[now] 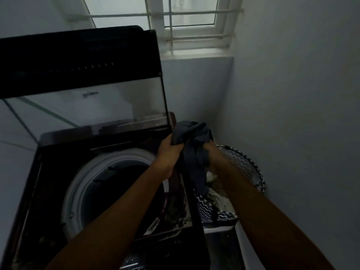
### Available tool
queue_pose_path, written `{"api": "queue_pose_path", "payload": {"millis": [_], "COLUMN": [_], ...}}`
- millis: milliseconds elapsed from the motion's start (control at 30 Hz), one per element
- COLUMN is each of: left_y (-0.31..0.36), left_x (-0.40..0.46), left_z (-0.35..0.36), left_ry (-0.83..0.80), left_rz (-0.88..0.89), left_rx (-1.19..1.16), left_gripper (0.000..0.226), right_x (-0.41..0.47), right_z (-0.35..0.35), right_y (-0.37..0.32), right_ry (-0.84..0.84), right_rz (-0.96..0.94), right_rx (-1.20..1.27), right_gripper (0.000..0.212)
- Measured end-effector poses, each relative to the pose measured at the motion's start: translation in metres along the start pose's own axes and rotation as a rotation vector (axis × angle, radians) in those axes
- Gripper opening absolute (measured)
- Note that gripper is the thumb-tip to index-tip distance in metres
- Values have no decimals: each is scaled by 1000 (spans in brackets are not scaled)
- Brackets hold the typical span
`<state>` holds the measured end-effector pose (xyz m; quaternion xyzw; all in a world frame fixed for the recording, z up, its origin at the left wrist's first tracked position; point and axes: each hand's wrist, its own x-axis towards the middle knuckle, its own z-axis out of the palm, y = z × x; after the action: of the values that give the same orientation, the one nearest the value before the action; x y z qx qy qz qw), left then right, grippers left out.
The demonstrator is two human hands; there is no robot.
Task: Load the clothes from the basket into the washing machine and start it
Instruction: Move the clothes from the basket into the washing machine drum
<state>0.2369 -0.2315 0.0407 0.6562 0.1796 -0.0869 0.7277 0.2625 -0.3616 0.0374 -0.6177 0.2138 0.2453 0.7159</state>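
A dark top-loading washing machine (58, 172) fills the left half, its glass lid (87, 106) raised and its round drum opening (116, 184) dark inside. To its right stands a basket (247, 166) with a black-and-white zigzag pattern, clothes still inside it. My left hand (169, 151) and my right hand (211, 154) both grip a bunched dark grey striped garment (192, 141), held in the air above the machine's right edge and the basket. A loose end of the garment hangs down between my forearms.
A white wall stands close on the right, and a window (187, 20) with white bars is high behind. The raised lid blocks the space behind the drum. A control panel strip (153, 227) runs along the machine's right side.
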Motion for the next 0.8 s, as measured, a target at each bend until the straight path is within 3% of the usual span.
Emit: {"api": "queue_pose_path", "payload": {"millis": [100,233,333,433,500,600,667,800], "left_y": [3,11,23,29,29,20,16,2], "left_x": [-10,-20,-27,-35,-39,-47,-56,-48], "left_z": [-18,-51,-84,-122,-142,-156,-156,-168], "left_ry": [14,107,211,301,294,192,132,-12], "left_rz": [159,302,428,619,645,601,552,196], "left_rx": [135,253,427,789,936,1016,950,1137], "left_gripper": [33,25,21,5,10,25,29,111], "right_x": [6,3,5,13,16,18,16,5], "right_z": [20,29,27,23,33,63,89,137], "right_y": [2,8,13,18,22,26,23,38], "right_ry": [33,120,69,-21,-104,-35,-88,-287], "right_rz": [-82,-358,-453,-396,-410,-565,-625,-650], "right_rx": [-323,-517,-728,-1154,-1326,-1481,-1512,-1272], "right_gripper": [32,26,56,99,106,61,34,21]}}
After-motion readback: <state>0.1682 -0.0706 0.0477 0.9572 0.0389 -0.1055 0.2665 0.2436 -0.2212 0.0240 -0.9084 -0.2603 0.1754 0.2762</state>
